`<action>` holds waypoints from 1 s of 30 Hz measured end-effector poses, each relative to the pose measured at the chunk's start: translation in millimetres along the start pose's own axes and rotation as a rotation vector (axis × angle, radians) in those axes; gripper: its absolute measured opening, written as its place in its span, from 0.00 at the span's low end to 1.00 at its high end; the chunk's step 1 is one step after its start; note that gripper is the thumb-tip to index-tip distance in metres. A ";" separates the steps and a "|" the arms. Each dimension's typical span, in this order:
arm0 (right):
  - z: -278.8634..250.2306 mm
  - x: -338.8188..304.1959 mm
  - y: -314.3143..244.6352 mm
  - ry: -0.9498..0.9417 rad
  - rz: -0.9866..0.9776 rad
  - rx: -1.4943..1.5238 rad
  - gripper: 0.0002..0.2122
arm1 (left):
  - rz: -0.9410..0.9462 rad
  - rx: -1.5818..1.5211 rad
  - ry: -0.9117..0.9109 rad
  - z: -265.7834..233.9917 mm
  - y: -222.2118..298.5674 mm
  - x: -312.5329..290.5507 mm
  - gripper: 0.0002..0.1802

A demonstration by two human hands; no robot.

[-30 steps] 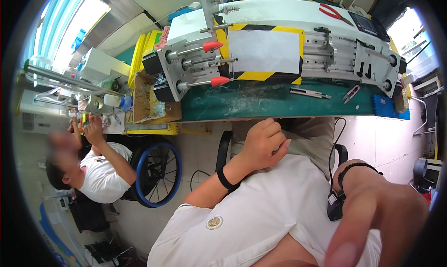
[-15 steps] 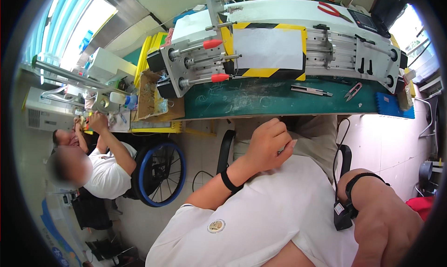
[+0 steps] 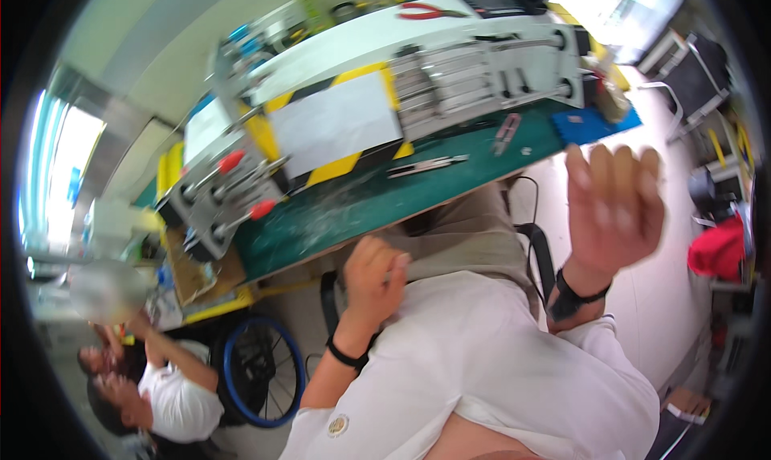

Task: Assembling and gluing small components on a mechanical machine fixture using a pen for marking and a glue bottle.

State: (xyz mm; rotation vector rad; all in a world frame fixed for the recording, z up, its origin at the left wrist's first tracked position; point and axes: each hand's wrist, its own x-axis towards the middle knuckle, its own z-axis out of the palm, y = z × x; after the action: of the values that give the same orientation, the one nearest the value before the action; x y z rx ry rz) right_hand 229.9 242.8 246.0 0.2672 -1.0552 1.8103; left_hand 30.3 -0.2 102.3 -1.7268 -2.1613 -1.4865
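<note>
Facing smudged green worktop (image 3: 321,219), loosely curled bare hands (image 3: 375,279) (image 3: 614,211)

White shirt (image 3: 498,339), short sleeves, open at the neck in a V. Small round badge (image 3: 338,425) on the left chest: pale rim, gold-toned centre, detail too small to read. Beige trousers (image 3: 470,229), loose fabric, creased. Left hand (image 3: 375,282) bare, plain black band (image 3: 347,356) on that wrist. Right hand (image 3: 614,211) bare too, slim black wristband (image 3: 580,294), dark patch right behind it, too blurred to identify.
</note>
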 end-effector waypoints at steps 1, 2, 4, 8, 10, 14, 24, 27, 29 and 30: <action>-25.4 5.3 -3.9 -0.068 -0.076 -0.154 0.08 | -0.005 -0.027 0.022 1.9 -5.1 -3.9 0.08; -49.4 6.7 -8.5 -0.009 -0.155 -0.332 0.12 | -0.033 -0.033 0.019 2.2 -7.0 -6.6 0.12; -93.4 20.9 -23.3 0.237 -0.227 -0.658 0.13 | -0.067 -0.055 0.005 -0.3 -9.2 -10.8 0.17; -192.4 66.6 -50.7 0.538 -0.369 -1.322 0.15 | -0.226 -0.147 -0.094 1.8 -25.2 -12.5 0.21; -241.4 84.8 -46.7 0.569 -0.261 -1.651 0.23 | -0.277 -0.135 -0.152 0.5 -27.4 -9.9 0.21; -299.3 123.1 -26.1 0.473 -0.181 -1.838 0.32 | -0.451 0.027 -0.374 -8.6 -43.8 -17.1 0.18; -272.8 130.7 -50.2 0.323 -0.498 -1.431 0.16 | -0.435 0.142 -0.333 27.5 -64.0 -44.8 0.15; -152.4 98.7 -26.4 0.257 -0.527 -1.178 0.20 | -0.492 -0.196 -0.432 10.1 -45.7 -27.9 0.13; -111.0 74.8 -14.8 0.078 -0.394 -0.957 0.26 | -0.365 -0.237 -0.374 -3.3 -35.8 -21.8 0.11; -93.1 63.2 -2.8 0.074 -0.329 -0.872 0.28 | -0.267 -0.255 -0.324 -18.2 -21.9 -9.3 0.10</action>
State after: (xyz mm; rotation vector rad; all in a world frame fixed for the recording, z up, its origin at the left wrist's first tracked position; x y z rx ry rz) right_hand 225.8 354.0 229.4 -0.1521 -1.5328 0.9409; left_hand 7.9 -18.0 93.3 -1.9402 -2.5454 -1.7130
